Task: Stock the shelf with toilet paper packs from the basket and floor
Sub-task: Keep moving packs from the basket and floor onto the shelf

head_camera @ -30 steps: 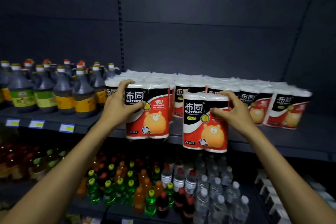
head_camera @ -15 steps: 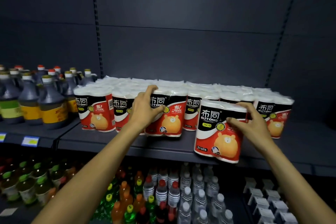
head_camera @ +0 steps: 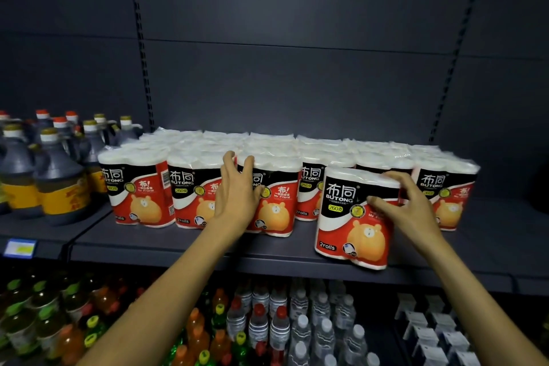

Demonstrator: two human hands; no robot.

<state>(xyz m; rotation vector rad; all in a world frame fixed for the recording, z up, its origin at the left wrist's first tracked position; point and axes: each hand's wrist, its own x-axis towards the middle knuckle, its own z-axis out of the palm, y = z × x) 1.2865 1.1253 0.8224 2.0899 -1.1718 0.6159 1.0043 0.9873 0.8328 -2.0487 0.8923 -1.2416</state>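
Note:
Several red, black and white two-roll toilet paper packs stand in rows on the dark shelf (head_camera: 190, 244). My left hand (head_camera: 237, 196) grips the left side of one pack (head_camera: 276, 205) that stands in the front row. My right hand (head_camera: 407, 208) holds the right side of another pack (head_camera: 353, 217), which stands on the shelf's front part, ahead of the row. Neither the basket nor the floor is in view.
Dark sauce jugs (head_camera: 56, 184) with yellow labels fill the shelf section to the left. Below, a lower shelf holds coloured drink bottles (head_camera: 98, 324) and water bottles (head_camera: 323, 327). Bare shelf lies at the right end (head_camera: 505, 235). A blue price tag (head_camera: 19, 248) sits on the left edge.
Both packs went from the air onto the shelf. The left pack now stands in the front row; the right pack has come down onto the shelf's front part. My view shifted right.

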